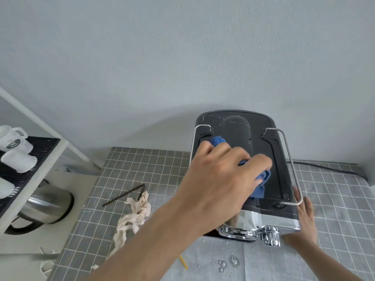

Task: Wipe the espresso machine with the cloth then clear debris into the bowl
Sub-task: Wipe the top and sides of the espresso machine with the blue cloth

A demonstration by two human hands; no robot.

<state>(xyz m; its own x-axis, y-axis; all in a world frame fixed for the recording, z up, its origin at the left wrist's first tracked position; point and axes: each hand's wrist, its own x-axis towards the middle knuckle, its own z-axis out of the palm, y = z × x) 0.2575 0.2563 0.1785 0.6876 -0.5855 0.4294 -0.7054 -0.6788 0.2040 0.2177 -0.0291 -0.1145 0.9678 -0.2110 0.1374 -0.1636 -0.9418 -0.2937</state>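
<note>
Left hand (221,175) pressed crumpled blue cloth (261,183) on black espresso machine top (263,151), grip bunching cloth; right hand (306,218) flat, braced machine's right side. Risk: cloth snagging chrome rail (292,165).

Wall (162,57): plain pale grey, evenly lit. Table covering (129,169): grey cloth with white grid pattern. White shelf frame (50,157), left, holding black ribbed mat (40,151) with white mugs (12,136). Below it, steel kettle (48,205) on pale surface.
</note>
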